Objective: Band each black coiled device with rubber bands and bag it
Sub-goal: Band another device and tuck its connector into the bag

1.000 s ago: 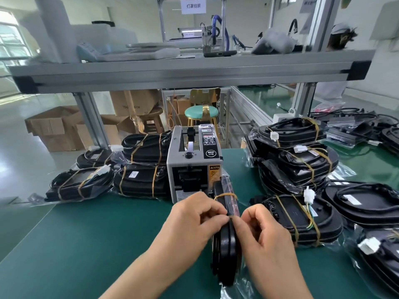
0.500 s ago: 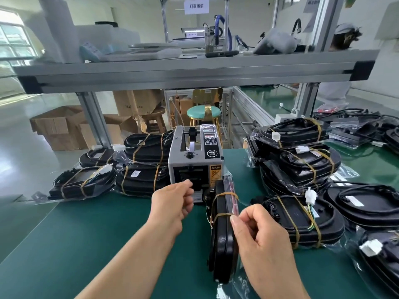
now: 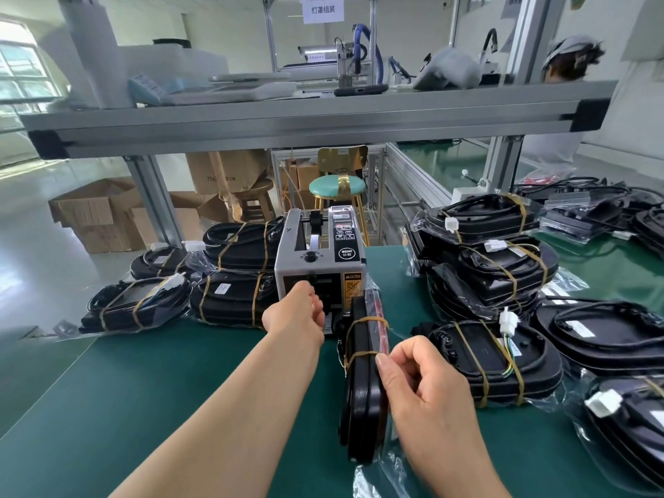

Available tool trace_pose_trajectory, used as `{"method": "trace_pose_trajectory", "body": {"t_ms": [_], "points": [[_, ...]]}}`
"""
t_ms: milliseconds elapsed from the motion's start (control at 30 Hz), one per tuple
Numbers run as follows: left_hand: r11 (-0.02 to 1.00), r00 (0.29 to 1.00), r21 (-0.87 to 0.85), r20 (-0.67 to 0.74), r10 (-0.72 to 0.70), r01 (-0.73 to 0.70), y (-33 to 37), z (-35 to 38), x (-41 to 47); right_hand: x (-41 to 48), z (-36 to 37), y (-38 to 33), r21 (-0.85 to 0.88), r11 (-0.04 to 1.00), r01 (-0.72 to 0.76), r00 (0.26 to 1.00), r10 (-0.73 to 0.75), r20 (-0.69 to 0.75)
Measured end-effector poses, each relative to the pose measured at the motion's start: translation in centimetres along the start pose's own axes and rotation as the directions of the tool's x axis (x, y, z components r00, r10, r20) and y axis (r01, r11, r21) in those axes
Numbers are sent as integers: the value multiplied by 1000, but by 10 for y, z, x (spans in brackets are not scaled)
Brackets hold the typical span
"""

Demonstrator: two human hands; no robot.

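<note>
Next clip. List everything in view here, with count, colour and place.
held device: one, black, on edge at centre, two tan bands, clear bag
tape dispenser: one, grey and black, behind it
banded devices: four, black, bagged, left of dispenser
device piles: many, black, right side
table mat: one, green
stool: one, teal seat, beyond table
cardboard boxes: several, brown, floor at left
shelf: one, grey, overhead
left hand: at dispenser's front
right hand: pinches held device
</note>
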State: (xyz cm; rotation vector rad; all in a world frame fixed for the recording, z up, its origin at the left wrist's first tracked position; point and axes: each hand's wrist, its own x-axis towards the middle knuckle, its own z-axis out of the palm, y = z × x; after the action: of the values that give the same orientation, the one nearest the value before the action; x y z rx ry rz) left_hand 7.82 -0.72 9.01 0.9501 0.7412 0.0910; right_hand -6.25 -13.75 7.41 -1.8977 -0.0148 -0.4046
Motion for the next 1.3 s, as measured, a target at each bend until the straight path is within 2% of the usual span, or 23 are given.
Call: {"method": "trace_pose_trajectory", "body": {"t_ms": [100, 167, 200, 267, 300, 333, 367, 467, 600, 900, 1300], "points": [[995, 989, 16, 110, 98, -100, 2, -10, -12, -1, -4, -1, 29, 999, -23, 999, 22, 30], [979, 931, 91, 336, 140, -180, 8, -28, -26, -1, -5, -1, 87, 994, -59, 997, 54, 54], [966, 868, 142, 482, 124, -217, 11, -38, -33, -1, -5, -2, 114, 990, -80, 995, 74, 62], [909, 683, 276, 731, 12, -311, 16, -58, -50, 1, -5, -1, 163, 979, -125, 991, 113, 78], [860, 601, 345, 797, -56, -377, 18, -65, -59, 1, -5, -1, 190, 970, -149, 987, 134, 90], [799, 553, 403, 826, -106, -447, 19, -70, -66, 2, -5, -1, 208, 963, -169, 983, 150, 104], [734, 537, 449, 832, -136, -510, 20, -72, -71, 2, -4, -1, 213, 961, -179, 981, 158, 114], [568, 534, 511, 833, -143, -645, 21, -70, -76, 3, -3, 1, 192, 964, -185, 980, 165, 115], [469, 510, 517, 846, -156, -716, 23, -65, -73, 3, 0, 2, 155, 971, -182, 980, 166, 107], [358, 502, 538, 842, -196, -763, 27, -57, -68, 3, 0, 1, 93, 982, -162, 984, 153, 91], [373, 533, 528, 840, -100, -763, 16, -59, -66, 2, 0, -3, 117, 980, -162, 983, 151, 101]]}}
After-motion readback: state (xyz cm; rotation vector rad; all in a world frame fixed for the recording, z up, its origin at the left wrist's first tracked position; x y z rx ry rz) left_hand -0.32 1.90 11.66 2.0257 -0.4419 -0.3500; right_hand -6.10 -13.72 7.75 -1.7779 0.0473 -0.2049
